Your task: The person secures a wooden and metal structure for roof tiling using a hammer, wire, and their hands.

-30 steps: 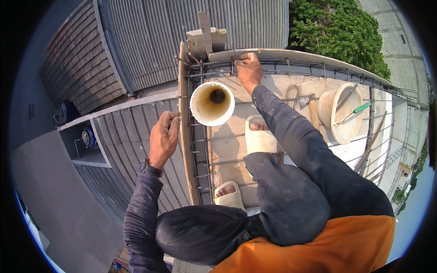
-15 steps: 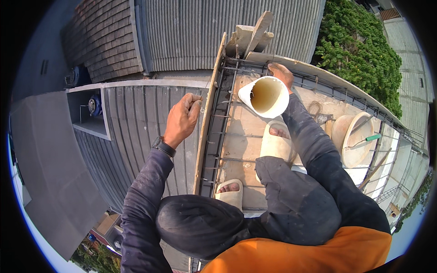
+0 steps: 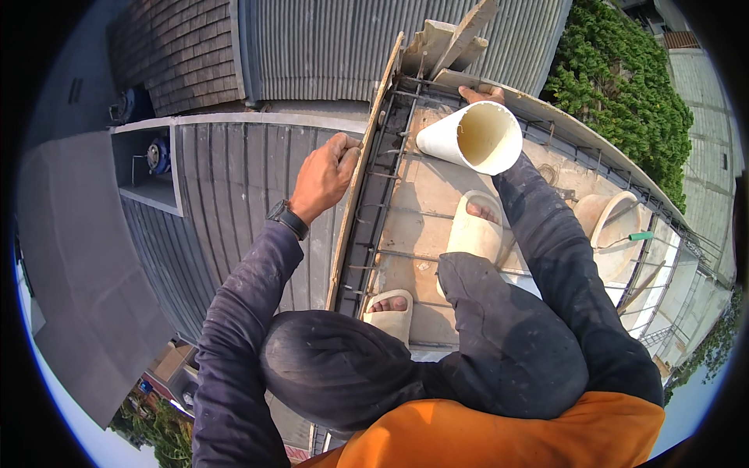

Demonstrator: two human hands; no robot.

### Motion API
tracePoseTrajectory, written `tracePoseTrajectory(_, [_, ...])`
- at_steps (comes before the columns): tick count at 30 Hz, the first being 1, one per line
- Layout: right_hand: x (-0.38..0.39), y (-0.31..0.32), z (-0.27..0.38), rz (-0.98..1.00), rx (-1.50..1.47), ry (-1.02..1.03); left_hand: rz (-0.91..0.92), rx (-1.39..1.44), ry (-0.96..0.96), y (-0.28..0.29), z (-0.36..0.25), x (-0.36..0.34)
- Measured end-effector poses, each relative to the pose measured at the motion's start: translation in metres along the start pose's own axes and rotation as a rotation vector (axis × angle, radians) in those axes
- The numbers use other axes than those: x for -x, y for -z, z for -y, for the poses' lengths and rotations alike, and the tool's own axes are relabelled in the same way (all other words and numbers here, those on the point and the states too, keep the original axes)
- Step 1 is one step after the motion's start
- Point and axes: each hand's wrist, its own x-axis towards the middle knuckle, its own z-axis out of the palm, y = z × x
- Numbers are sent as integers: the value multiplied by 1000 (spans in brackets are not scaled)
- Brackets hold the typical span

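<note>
Bucket (image 3: 477,137), white and seemingly empty, tilts in right hand (image 3: 481,93)'s grip.

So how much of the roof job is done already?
Done: steel bars lie tied along the wooden edge board over the form. In hand: the right hand holds a white pipe above the bars, while the left hand grips the board. Left: no concrete covers the bars yet.
</note>
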Motion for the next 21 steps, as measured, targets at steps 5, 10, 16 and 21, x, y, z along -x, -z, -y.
tracePoseTrajectory(5, [-1, 14, -11, -38, 88, 204, -16, 7, -20, 3, -2, -3])
tracePoseTrajectory(10, [1, 42, -11, 20, 351, 374, -118, 26, -123, -2, 3, -5])
tracePoseTrajectory(16, [11, 46, 5, 93, 428, 275, -49, 18, -18, 5, 5, 1])
tracePoseTrajectory(21, [-5, 75, -6, 311, 44, 51, -81, 51, -63, -3, 4, 0])
